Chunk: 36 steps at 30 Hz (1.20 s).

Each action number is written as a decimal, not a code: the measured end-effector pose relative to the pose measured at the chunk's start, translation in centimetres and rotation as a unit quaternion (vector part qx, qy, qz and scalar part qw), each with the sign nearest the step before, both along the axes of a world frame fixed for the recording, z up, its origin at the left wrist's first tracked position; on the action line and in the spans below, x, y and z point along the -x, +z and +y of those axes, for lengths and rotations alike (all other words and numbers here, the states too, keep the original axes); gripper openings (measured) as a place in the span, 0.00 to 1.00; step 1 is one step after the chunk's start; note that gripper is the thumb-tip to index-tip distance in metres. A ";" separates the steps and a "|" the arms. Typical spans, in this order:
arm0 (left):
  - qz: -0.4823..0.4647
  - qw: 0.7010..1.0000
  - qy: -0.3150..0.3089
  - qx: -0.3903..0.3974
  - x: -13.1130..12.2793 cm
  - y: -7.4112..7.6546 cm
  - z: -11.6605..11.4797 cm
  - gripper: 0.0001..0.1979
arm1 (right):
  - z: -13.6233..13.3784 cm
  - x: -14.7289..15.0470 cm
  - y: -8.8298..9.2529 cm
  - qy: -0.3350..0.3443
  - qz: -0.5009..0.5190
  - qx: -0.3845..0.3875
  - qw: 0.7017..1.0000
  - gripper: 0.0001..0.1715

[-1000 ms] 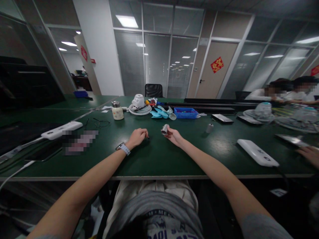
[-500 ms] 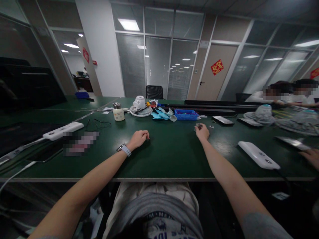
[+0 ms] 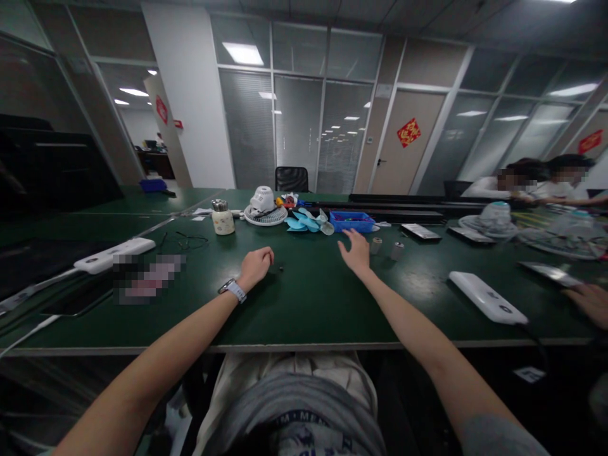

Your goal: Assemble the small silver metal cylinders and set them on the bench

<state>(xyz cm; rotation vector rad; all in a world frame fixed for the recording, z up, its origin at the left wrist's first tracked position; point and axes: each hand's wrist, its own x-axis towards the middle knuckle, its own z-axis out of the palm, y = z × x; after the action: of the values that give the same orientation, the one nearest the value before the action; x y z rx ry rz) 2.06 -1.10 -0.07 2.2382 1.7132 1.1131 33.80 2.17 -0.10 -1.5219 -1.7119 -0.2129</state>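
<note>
On the green table (image 3: 304,316), my right hand (image 3: 357,252) is open, its fingers spread and nothing in them. Just right of it, two small upright cylinders, one pale brownish (image 3: 376,246) and one silvery with a dark top (image 3: 397,251), stand apart from each other. My left hand (image 3: 256,265), with a watch (image 3: 232,289) at the wrist, rests on the table with its fingers curled closed; their inner side is hidden. A tiny dark piece (image 3: 281,268), too small to name, lies to the right of its fingertips.
Behind my hands are a patterned bottle (image 3: 223,218), a white fan part (image 3: 264,206), light blue fan blades (image 3: 304,220) and a blue bin (image 3: 352,221). White power strips lie left (image 3: 116,254) and right (image 3: 487,297). Another person's hand (image 3: 589,303) is at the right edge.
My right hand has let go of a small cylinder, which stands beside the other one, and has moved left and opened. My left hand has drawn slightly left, away from the tiny dark piece.
</note>
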 end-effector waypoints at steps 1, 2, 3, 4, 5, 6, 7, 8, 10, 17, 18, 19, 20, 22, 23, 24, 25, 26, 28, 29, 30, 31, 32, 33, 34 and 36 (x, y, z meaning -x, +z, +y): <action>-0.008 1.000 0.015 -0.003 0.1 0.0 0.0 0.13 | -0.7 2.2 0.0 0.073 -0.020 0.029 0.997 0.25; -0.014 1.000 0.024 -0.005 0.2 0.0 0.0 0.13 | -1.5 4.3 -0.2 0.147 -0.043 0.065 0.986 0.24; -0.020 0.999 0.029 -0.007 0.3 0.0 0.0 0.13 | -2.3 6.3 -0.4 0.216 -0.070 0.100 0.969 0.24; -0.024 0.999 0.033 -0.009 0.3 0.0 0.0 0.13 | -3.1 8.1 -0.6 0.270 -0.096 0.127 0.950 0.25; -0.027 0.999 0.036 -0.012 0.3 0.0 0.0 0.13 | -3.7 9.6 -0.8 0.309 -0.117 0.147 0.932 0.26; -0.029 0.999 0.038 -0.015 0.3 0.0 -0.1 0.13 | -4.3 10.8 -1.0 0.335 -0.136 0.164 0.918 0.27; -0.031 0.999 0.039 -0.017 0.2 0.1 -0.1 0.13 | -4.7 11.5 -1.1 0.349 -0.149 0.177 0.908 0.28; -0.032 0.999 0.041 -0.017 0.2 0.1 -0.2 0.13 | -5.0 12.0 -1.2 0.356 -0.158 0.187 0.902 0.29; -0.033 0.999 0.039 -0.014 0.0 0.2 -0.3 0.13 | -5.1 12.3 -1.3 0.359 -0.164 0.201 0.897 0.32; -0.034 0.999 0.033 -0.003 0.0 0.3 -0.4 0.13 | -4.0 10.9 -1.2 0.348 -0.163 0.195 0.903 0.31; -0.035 0.999 0.032 -0.003 0.0 0.3 -0.4 0.13 | -3.6 10.3 -1.0 0.339 -0.164 0.186 0.908 0.31; -0.037 0.999 0.031 -0.003 0.1 0.3 -0.4 0.13 | -3.2 9.5 -0.8 0.325 -0.164 0.173 0.915 0.31; -0.039 0.999 0.030 -0.004 0.1 0.4 -0.4 0.13 | -2.8 8.5 -0.6 0.306 -0.161 0.153 0.926 0.31; -0.042 0.999 0.030 -0.005 0.1 0.4 -0.5 0.13 | -1.8 5.8 0.1 0.241 -0.146 0.104 0.954 0.30; -0.043 0.999 0.031 -0.004 0.1 0.5 -0.5 0.13 | -1.2 4.2 0.4 0.196 -0.136 0.081 0.968 0.30; -0.043 0.999 0.030 -0.003 0.1 0.5 -0.5 0.13 | -0.7 2.4 0.7 0.146 -0.127 0.063 0.979 0.29; -0.043 0.999 0.030 -0.001 0.1 0.5 -0.6 0.13 | -0.2 0.7 0.9 0.094 -0.119 0.051 0.987 0.29; -0.044 0.999 0.029 0.001 0.0 0.5 -0.6 0.12 | 0.3 -1.0 1.1 0.043 -0.113 0.047 0.992 0.29; -0.046 0.999 0.028 0.002 0.0 0.5 -0.5 0.12 | 1.0 -4.1 1.2 -0.046 -0.106 0.053 0.992 0.29; -0.046 0.999 0.028 0.002 0.0 0.5 -0.5 0.12 | 1.3 -5.4 1.1 -0.080 -0.104 0.063 0.989 0.29; -0.046 0.999 0.028 0.003 0.1 0.4 -0.5 0.12 | 1.6 -6.5 0.9 -0.107 -0.104 0.076 0.986 0.29; -0.046 0.999 0.029 0.003 0.1 0.4 -0.4 0.12 | 1.7 -7.4 0.8 -0.127 -0.105 0.090 0.982 0.29; -0.045 0.999 0.028 0.004 0.1 0.4 -0.4 0.12 | 1.8 -8.1 0.6 -0.142 -0.108 0.104 0.979 0.29; -0.045 0.999 0.029 0.004 0.1 0.4 -0.4 0.12 | 1.9 -8.6 0.4 -0.153 -0.110 0.114 0.975 0.29; -0.046 0.998 0.029 0.003 0.1 0.4 -0.4 0.12 | 1.9 -8.9 0.2 -0.163 -0.113 0.122 0.973 0.30; -0.050 0.998 0.030 0.002 0.0 0.4 -0.4 0.13 | 2.0 -9.2 0.0 -0.178 -0.117 0.129 0.969 0.31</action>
<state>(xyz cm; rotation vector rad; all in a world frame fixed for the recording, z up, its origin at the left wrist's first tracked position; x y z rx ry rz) 2.06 -1.49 0.34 2.1042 1.7525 1.2113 43.02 4.15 -0.10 -2.0657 -1.6819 -0.3792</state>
